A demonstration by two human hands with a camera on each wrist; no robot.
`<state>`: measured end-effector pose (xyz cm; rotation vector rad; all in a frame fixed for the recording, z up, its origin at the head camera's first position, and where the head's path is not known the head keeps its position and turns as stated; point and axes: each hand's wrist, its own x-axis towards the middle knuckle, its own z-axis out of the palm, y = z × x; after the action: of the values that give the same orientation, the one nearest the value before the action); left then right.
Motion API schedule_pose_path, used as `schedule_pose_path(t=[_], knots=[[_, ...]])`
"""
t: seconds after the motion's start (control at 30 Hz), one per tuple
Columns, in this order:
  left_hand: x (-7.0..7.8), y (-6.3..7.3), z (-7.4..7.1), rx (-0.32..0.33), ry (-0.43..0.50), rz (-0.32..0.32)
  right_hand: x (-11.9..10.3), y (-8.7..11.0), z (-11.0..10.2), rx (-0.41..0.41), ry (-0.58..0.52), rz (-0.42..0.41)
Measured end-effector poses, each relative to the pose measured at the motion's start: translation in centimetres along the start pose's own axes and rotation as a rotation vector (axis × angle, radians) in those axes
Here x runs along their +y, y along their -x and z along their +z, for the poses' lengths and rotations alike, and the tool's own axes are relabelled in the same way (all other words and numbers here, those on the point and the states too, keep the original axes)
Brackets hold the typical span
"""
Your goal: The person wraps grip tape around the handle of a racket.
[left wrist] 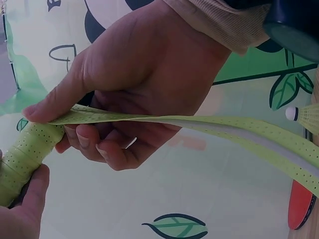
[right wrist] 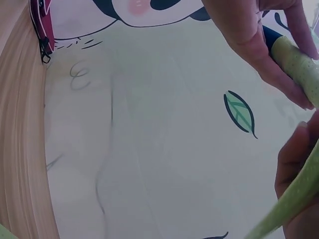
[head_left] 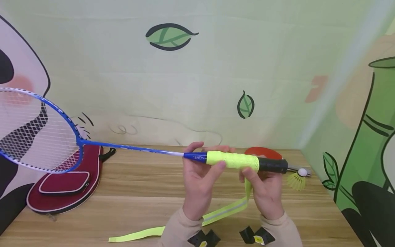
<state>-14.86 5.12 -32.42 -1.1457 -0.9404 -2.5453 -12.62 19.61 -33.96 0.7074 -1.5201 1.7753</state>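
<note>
A blue and white badminton racket [head_left: 154, 151] is held level above the table, its strung head at the left. Yellow-green perforated overgrip tape [head_left: 232, 160] is wrapped round part of the handle, leaving the black butt end [head_left: 273, 164] bare. My left hand [head_left: 197, 185] grips the handle by the blue cone, thumb on the wrapped tape. At the edge of the wrap, my right hand [head_left: 267, 193] pinches the tape between thumb and fingers, as the left wrist view shows too. From there the loose tape [left wrist: 234, 127] trails down and leftward to the table.
A dark red racket bag [head_left: 37, 200] lies on the table's left. Behind the right hand are a red table-tennis bat [head_left: 262, 151] and a yellow shuttlecock [head_left: 297, 181]. A printed cloth [head_left: 185, 85] hangs behind the wooden table [head_left: 129, 192].
</note>
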Motion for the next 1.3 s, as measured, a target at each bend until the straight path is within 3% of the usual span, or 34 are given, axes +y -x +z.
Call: schedule_pose_path(t=[0.27, 0.53, 0.83, 1.03, 1.3], knots=[[0.11, 0.01, -0.01, 0.033, -0.07, 0.032, -0.05, 0.09, -0.51, -0.051, 0.079, -0.006], [0.16, 0.21, 0.24, 0.164, -0.105, -0.018, 0.64, -0.09, -0.35, -0.022, 0.001, -0.092], [0.03, 0.32, 0.12, 0.229, -0.137, -0.047, 0.49, -0.03, -0.39, -0.058, -0.075, -0.1], [0.03, 0.23, 0.09, 0.21, -0.136, -0.047, 0.16, 0.05, -0.19, -0.045, -0.146, -0.085], [-0.05, 0.23, 0.29, 0.05, 0.017, -0.032, 0.0, -0.23, -0.32, -0.007, -0.148, -0.078]])
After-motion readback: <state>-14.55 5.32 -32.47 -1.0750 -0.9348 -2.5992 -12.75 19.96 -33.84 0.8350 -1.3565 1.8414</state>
